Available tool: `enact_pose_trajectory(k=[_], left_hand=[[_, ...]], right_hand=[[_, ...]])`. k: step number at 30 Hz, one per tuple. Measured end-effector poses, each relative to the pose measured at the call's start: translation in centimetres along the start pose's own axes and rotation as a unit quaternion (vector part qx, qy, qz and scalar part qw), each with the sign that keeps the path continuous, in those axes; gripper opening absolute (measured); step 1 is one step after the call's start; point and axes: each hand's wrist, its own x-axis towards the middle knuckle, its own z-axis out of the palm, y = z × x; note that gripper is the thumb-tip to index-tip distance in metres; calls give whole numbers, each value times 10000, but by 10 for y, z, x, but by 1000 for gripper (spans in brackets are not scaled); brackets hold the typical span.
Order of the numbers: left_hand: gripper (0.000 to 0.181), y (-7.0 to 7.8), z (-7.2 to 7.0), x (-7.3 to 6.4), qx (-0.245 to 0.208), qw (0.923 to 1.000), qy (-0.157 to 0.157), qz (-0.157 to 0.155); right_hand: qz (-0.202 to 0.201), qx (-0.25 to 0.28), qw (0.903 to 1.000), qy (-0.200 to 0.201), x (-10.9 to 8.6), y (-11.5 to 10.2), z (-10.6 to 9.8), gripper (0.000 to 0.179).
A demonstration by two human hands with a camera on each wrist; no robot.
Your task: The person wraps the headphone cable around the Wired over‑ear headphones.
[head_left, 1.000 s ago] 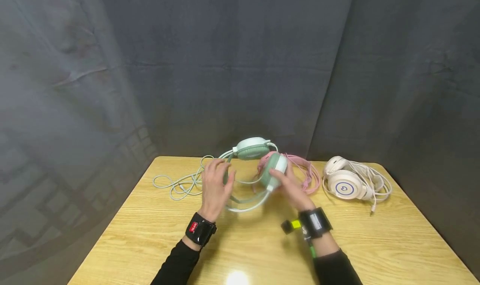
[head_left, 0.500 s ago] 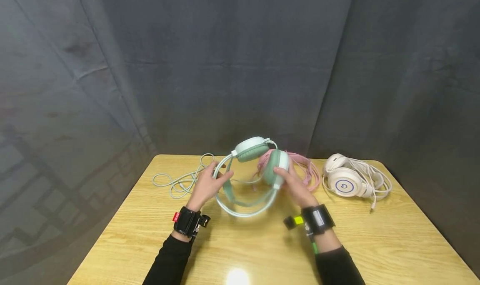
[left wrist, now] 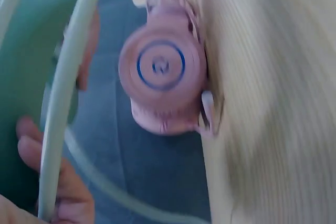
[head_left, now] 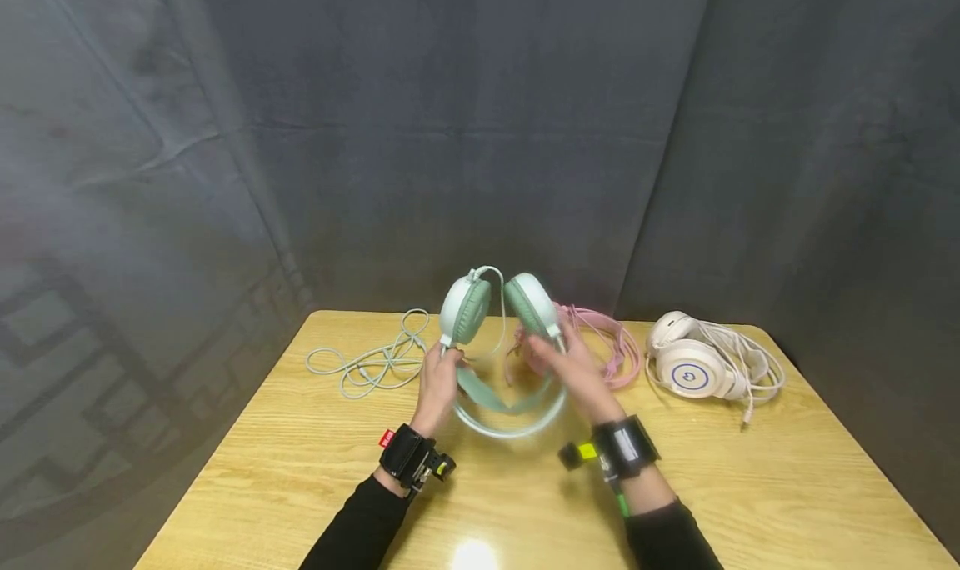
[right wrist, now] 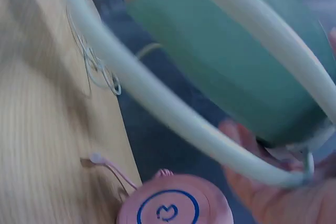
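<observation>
A pair of mint-green and white headphones (head_left: 467, 310) is held up above the table, earcups at the top and the headband curving below. My left hand (head_left: 437, 387) grips the left side of the band just under one earcup; in the left wrist view, fingers (left wrist: 68, 187) curl round the white band tube. My right hand (head_left: 581, 374) holds the opposite side below the other earcup. In the right wrist view the green inner strap (right wrist: 226, 51) hangs between the two white tubes. The headphones' thin green cable (head_left: 375, 366) lies loosely looped on the table to the left.
Pink headphones (head_left: 618, 349) with a bundled cable lie behind my right hand. White headphones (head_left: 690, 372) with a wound cable rest at the table's (head_left: 750, 487) back right. A grey curtain (head_left: 465, 137) hangs behind the table.
My left hand has come to the band and taken hold of it. The green headphones have turned, so both earcups now stand side by side at the top.
</observation>
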Motion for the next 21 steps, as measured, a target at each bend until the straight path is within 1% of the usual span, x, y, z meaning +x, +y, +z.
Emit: enact_pose_trajectory(k=[2, 4, 6, 8, 9, 10, 12, 13, 14, 15, 16, 19, 21], left_hand=[[17, 0, 5, -1, -375, 9991, 214, -22], [16, 0, 10, -1, -785, 9959, 446, -60], [14, 1, 16, -1, -1212, 9906, 630, -101], [15, -1, 23, -2, -1578, 9845, 752, -142], [16, -1, 27, -3, -1668, 9826, 801, -160], [17, -2, 30, -4, -1697, 9818, 836, -166], [20, -3, 37, -7, -1589, 9835, 850, -169], [21, -4, 40, -9, -1560, 9844, 798, -166], [23, -4, 43, -12, -1517, 9855, 740, -147], [23, -4, 46, -14, -1468, 9869, 666, -109], [24, -4, 48, -15, -1384, 9886, 590, -64], [25, -5, 53, -20, -1040, 9940, 316, 99], [26, -7, 55, -23, -498, 9981, 280, 244]], right_hand=[[69, 104, 9998, 166, 1, 2, 7, 76], [198, 361, 9987, 293, 2, 4, 14, 67], [498, 617, 9960, 413, -1, 4, 22, 56], [759, 1137, 9895, 479, -3, 5, 29, 47], [900, 1424, 9844, 502, -5, 6, 32, 41], [960, 1736, 9788, 519, -7, 7, 34, 33], [995, 2161, 9689, 687, -9, 8, 37, 14], [951, 2428, 9621, 795, -9, 9, 38, 5], [910, 2568, 9578, 918, -8, 9, 37, 6], [868, 2694, 9531, 1069, -8, 9, 36, 13], [760, 2841, 9486, 1173, -6, 9, 35, 14], [644, 3279, 9307, 1487, -2, 8, 29, 15], [662, 3415, 9245, 1562, -2, 6, 25, 13]])
